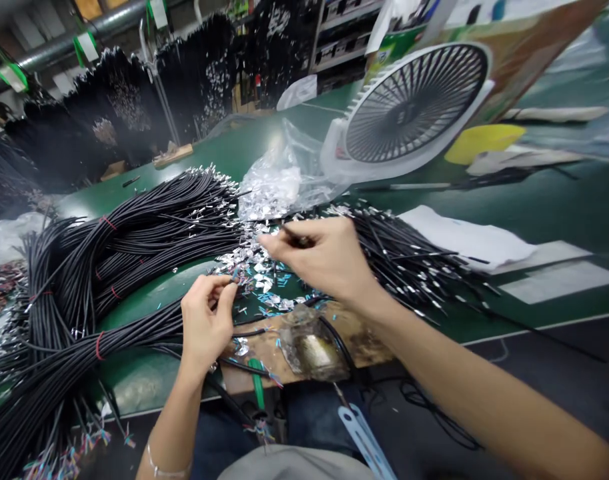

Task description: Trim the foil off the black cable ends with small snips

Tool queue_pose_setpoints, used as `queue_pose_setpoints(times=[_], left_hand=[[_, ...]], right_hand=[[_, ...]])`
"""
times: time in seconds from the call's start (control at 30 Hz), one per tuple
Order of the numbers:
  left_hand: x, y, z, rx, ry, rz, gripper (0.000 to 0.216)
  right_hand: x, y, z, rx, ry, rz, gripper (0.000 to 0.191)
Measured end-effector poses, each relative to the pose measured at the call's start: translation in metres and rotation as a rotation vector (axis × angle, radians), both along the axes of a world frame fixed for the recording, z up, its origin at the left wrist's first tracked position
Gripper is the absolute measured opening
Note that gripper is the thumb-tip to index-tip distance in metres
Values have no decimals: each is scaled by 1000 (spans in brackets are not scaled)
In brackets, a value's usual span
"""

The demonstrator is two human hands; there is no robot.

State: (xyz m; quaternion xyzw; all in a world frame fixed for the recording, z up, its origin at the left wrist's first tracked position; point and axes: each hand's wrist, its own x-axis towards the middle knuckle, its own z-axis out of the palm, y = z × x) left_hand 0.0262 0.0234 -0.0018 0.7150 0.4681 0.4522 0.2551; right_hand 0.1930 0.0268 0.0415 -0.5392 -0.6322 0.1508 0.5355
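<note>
My left hand (207, 320) is closed in a pinch near the table's front edge, gripping the end of a thin black wire (249, 331) that runs to the right. My right hand (324, 257) hovers higher, over a heap of small silver metal terminals (254, 257). Its fingers are pinched on a small piece that I cannot make out. Bits of blue insulation lie scattered between the hands. A large bundle of black cables (109, 267) tied with red bands lies to the left. Another spread of black wires with metal tips (409, 257) lies to the right.
A white desk fan (414, 107) and a clear plastic bag of terminals (279, 180) stand behind on the green table (559, 207). A worn wooden board (354, 333) with a small fixture sits at the front edge. White paper sheets (464, 240) lie to the right.
</note>
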Motion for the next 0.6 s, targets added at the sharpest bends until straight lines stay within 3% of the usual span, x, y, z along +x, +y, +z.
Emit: queue_pose_setpoints(times=[0.13,0.23,0.6], left_hand=[[-5,1,8,-161,-128,-62,18],[-4,-1,10,-210,-184,-42,16],[2,-4,4,-15,-178,21,10]], right_hand=[[-7,5,-18,79,-44,215,17],[-12,3,-28,156,-21,339,14],[-12,-4,-31,277,-17,309,14]])
